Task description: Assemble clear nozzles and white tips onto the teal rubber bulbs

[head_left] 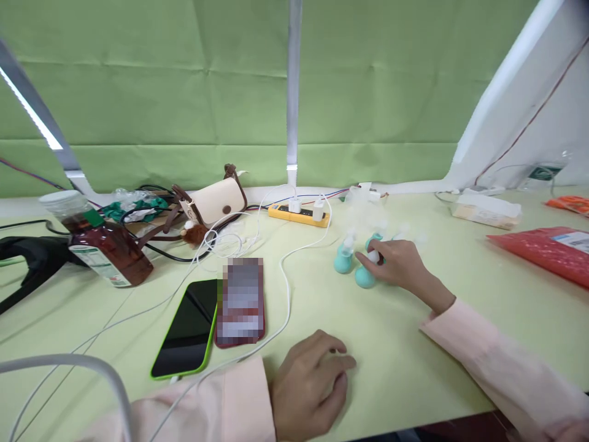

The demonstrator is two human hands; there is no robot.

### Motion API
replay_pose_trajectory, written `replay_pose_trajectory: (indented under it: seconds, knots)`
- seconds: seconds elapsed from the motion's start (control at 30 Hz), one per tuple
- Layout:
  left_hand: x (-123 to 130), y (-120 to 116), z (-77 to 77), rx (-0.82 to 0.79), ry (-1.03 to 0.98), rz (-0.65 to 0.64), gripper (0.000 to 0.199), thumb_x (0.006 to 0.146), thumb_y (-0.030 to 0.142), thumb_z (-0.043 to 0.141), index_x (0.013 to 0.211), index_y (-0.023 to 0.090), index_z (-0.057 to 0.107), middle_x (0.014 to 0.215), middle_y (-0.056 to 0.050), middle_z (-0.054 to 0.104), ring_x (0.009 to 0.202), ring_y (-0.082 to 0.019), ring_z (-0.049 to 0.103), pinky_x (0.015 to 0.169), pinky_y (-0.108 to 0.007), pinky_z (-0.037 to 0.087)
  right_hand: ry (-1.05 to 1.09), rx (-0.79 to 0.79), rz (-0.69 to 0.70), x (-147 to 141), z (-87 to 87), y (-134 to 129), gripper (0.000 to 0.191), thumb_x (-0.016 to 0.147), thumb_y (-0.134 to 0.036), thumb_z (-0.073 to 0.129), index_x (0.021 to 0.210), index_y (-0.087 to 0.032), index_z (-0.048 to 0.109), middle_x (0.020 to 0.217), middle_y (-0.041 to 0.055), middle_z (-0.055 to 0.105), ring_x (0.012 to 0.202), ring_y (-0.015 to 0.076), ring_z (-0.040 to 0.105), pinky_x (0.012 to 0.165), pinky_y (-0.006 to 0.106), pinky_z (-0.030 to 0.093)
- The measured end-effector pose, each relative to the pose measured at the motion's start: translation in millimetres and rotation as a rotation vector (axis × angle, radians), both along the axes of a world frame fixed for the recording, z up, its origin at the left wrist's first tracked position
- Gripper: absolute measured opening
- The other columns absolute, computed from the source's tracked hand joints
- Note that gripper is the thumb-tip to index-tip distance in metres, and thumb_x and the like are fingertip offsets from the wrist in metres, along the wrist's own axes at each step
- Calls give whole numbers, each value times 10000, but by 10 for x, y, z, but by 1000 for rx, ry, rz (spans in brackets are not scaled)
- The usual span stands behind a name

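My right hand (398,261) reaches over the table at right of centre, thumb and fingers closed around the white top of a small round teal bottle (365,278). The bottle stands on the table surface. Just left of it is a second teal bottle (343,261) with a whitish top. Part of a third teal piece (375,237) shows behind my fingers, its lower portion hidden. Near the front edge, my left hand (315,383) rests on the table with loosely bent fingers, slightly apart, holding nothing.
Left of centre lie a green-edged phone (186,328) and a red-cased phone (240,307), with white cables around them. Farther back are a yellow power strip (285,215), a cream handbag (216,202) and a dark bottle (108,252). A red package (543,248) lies at right.
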State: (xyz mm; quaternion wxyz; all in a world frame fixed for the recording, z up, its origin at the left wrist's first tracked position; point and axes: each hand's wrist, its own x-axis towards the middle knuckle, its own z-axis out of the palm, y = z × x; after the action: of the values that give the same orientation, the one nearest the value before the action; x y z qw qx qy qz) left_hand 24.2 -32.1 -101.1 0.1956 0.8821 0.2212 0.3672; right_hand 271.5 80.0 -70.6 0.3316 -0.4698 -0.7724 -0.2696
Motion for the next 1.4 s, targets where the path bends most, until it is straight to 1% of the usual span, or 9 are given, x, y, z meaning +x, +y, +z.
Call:
replay_pose_trajectory:
  seconds: [0.07,0.2,0.3,0.43,0.53,0.7,0.87,1.17,1.4]
  knots:
    - [-12,16,26,-120,-70,13,255,774,81,427,997,172,512,922,-99,557,838,-188,520,721,-313,446,52,-16,33,-69,-5,-65,291,731,-350,519,500,-175,486,359,-43,408,350,75,361,402,218,259]
    - [-13,36,45,-361,-265,166,349,799,146,472,1131,223,395,1118,-88,459,1025,-203,434,859,-347,377,279,-71,98,-374,69,-361,315,754,-341,501,490,-185,433,404,-31,446,367,67,367,389,206,310]
    - [-1,23,43,-544,-342,176,527,787,234,528,1250,250,275,1222,-86,387,1060,-214,410,890,-362,350,753,-492,345,-677,47,-593,281,672,-365,605,507,-177,477,397,-42,431,345,58,356,325,191,273]
    - [47,1,58,-903,-318,114,431,816,304,478,1222,239,347,886,-36,551,780,-174,520,709,-311,422,1131,-932,487,-941,-148,-689,267,589,-353,686,630,-160,506,444,-55,472,348,50,401,319,167,307]
    - [98,17,83,-1128,-507,130,236,847,288,401,1068,208,421,689,8,515,572,-126,480,541,-255,414,1251,-1017,568,-993,-292,-665,304,592,-325,694,742,-165,484,512,-55,510,379,58,452,361,176,374]
    - [115,34,101,-1248,-729,93,42,830,205,426,868,197,443,636,31,505,575,-98,466,578,-218,384,943,-894,686,-982,-359,-738,169,731,-280,583,687,-165,468,531,-38,519,455,67,497,443,182,413]
    - [97,-7,116,-1252,-737,112,120,850,262,426,776,179,472,613,29,511,576,-85,457,562,-185,368,521,-718,879,-928,-289,-826,50,841,-187,421,792,-180,421,554,-39,558,474,57,503,483,169,407]
    - [132,49,119,-1319,-725,229,271,878,323,318,682,168,423,458,23,502,379,-85,447,386,-175,340,434,-703,829,-913,-228,-813,68,861,-190,371,808,-178,412,589,-26,550,514,61,485,521,177,392]
    - [122,35,111,-1337,-761,129,192,851,326,410,726,181,425,504,34,530,424,-76,479,422,-160,366,429,-614,795,-920,-300,-803,91,824,-260,450,795,-175,438,513,-55,495,447,54,425,476,171,361]
